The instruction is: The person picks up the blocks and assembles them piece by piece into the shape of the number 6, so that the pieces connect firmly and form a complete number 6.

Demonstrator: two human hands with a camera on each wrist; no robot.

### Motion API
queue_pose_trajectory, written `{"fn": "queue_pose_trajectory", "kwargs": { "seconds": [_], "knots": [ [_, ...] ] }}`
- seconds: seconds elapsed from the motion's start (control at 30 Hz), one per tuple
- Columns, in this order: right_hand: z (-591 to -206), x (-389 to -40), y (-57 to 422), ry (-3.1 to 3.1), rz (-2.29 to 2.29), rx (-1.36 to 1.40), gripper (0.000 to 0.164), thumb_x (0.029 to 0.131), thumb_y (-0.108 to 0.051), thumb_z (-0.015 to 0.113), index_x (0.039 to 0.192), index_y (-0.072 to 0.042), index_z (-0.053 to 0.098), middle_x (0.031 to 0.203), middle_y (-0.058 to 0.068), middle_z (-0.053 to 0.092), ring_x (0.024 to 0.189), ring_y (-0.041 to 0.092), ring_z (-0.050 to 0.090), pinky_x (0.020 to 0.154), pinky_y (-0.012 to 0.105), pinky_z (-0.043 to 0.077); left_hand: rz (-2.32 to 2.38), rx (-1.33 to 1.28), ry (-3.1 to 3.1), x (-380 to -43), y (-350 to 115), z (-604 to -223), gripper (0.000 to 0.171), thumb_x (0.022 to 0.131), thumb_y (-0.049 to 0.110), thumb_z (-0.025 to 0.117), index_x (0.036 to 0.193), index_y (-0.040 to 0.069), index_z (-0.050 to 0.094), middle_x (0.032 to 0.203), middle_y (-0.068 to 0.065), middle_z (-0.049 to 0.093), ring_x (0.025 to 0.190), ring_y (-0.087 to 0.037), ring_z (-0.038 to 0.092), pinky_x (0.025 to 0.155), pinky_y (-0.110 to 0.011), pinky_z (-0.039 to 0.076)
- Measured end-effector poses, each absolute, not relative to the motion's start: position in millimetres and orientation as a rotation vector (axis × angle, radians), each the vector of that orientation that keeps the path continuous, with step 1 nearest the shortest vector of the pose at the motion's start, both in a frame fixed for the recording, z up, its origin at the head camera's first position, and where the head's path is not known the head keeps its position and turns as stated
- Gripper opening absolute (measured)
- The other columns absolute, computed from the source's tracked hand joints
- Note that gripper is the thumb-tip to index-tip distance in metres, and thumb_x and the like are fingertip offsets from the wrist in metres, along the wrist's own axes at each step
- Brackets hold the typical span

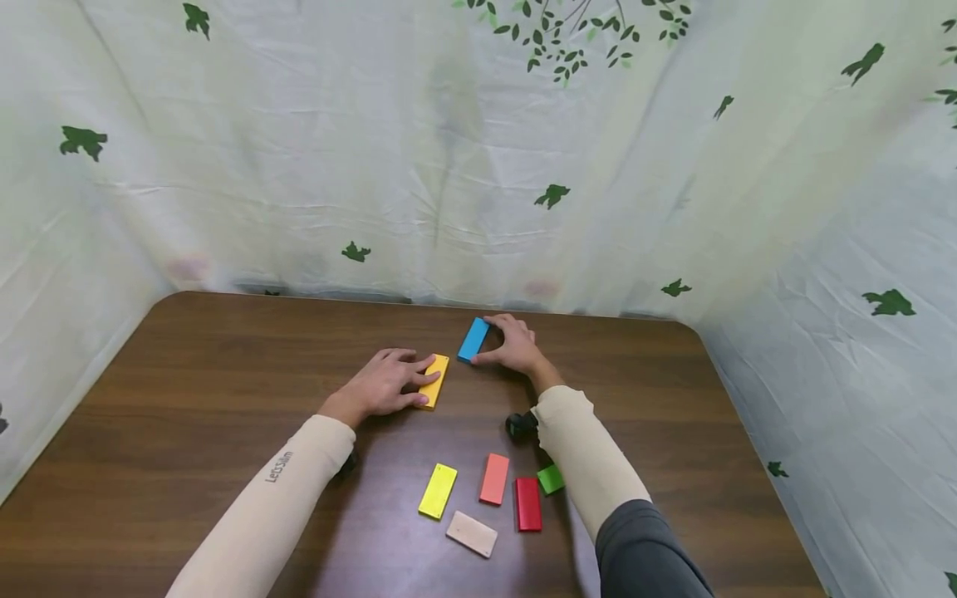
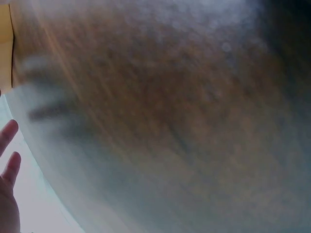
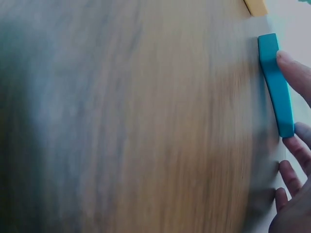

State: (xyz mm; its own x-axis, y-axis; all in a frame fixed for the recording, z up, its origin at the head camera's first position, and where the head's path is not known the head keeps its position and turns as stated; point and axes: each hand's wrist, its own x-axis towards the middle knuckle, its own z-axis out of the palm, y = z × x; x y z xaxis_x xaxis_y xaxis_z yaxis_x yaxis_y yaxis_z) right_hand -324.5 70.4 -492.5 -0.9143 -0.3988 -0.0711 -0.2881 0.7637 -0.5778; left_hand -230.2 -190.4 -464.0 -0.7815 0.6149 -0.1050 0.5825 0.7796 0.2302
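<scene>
In the head view my left hand (image 1: pixel 385 384) rests its fingertips on an orange-yellow rectangular block (image 1: pixel 432 392) lying on the table. Two of its fingers stick out straight in the left wrist view, and a piece of that block (image 2: pixel 6 46) shows at the edge. Farther back, my right hand (image 1: pixel 514 345) pinches a blue block (image 1: pixel 473 340) lengthwise, thumb at the near end and a finger at the far end. The right wrist view shows the same blue block (image 3: pixel 275 82) between thumb and fingers, its other fingers spread below.
Nearer me on the brown table (image 1: pixel 224 399) lie a yellow block (image 1: pixel 437 491), a coral block (image 1: pixel 493 479), a red block (image 1: pixel 527 504), a pale wood block (image 1: pixel 472 534) and a green block (image 1: pixel 551 479), partly hidden by the right sleeve. A white patterned curtain (image 1: pixel 299 166) hangs behind.
</scene>
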Motion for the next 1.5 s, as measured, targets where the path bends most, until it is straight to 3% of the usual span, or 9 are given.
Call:
{"fn": "queue_pose_trajectory", "kwargs": {
  "seconds": [1.5],
  "knots": [
    [-486.7, -327.5, 30.8, 2.781, -0.878, -0.499, 0.082, 0.078, -0.05, 0.077, 0.145, -0.015, 0.045, 0.148, 0.01, 0.041, 0.134, 0.033, 0.033, 0.104, 0.053, 0.023, 0.223, 0.905, 2.807, -229.8, -186.3, -463.2, 0.054, 0.092, 0.04, 0.062, 0.141, 0.022, 0.049, 0.15, -0.001, 0.041, 0.13, -0.036, 0.041, 0.107, -0.056, 0.026]
  ]
}}
